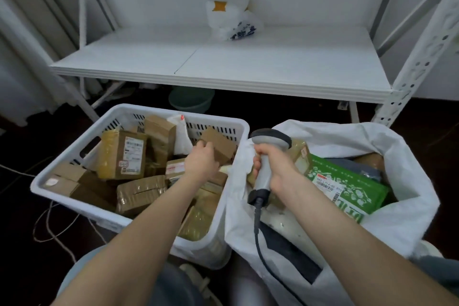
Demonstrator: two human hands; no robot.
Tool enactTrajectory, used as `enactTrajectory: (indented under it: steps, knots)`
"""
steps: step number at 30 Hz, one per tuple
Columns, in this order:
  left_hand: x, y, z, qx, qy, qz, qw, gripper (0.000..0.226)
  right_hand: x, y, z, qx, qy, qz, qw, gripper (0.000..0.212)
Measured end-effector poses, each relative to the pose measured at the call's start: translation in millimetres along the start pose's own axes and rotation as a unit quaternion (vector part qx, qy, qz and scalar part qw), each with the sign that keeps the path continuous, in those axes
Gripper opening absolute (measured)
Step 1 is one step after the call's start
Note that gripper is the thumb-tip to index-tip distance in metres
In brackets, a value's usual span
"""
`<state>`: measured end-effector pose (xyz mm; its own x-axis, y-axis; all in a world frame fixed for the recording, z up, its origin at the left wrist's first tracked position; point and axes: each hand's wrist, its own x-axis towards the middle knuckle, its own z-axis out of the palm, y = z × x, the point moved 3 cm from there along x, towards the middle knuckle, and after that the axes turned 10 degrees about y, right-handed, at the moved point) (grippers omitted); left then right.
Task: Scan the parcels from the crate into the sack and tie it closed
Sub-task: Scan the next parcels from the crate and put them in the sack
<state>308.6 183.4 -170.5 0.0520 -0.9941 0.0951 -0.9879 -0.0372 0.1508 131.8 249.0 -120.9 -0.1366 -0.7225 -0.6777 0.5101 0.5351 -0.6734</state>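
A white slotted crate (pixel 74 146) on the floor at the left holds several brown cardboard parcels. My left hand (pixel 201 160) reaches into it and grips a small brown box (pixel 219 144) near the crate's right wall. To the right stands an open white sack (pixel 407 181) with a green parcel (pixel 347 189) and other packages inside. My right hand (pixel 278 169) grips the handle of a grey barcode scanner (pixel 269 141), held over the sack's left edge, its dark cable (pixel 258 238) hanging down.
A white metal shelf (pixel 223 62) stands behind the crate and sack, with a white plastic bag (pixel 231 17) on it. A green basin (pixel 191 98) sits under the shelf. Loose cords (pixel 49 226) lie on the dark floor at the left.
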Motion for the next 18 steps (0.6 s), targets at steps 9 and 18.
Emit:
enactTrajectory:
  steps: [9, 18]
  knots:
    - [94, -23, 63, 0.103, 0.019, 0.077, 0.991, 0.081, 79, 14, 28, -0.02, 0.066, 0.025, 0.997, 0.012]
    - [130, -34, 92, 0.223, -0.015, 0.125, 0.967, 0.08, 109, 20, 24, -0.022, 0.082, 0.036, 0.996, 0.016]
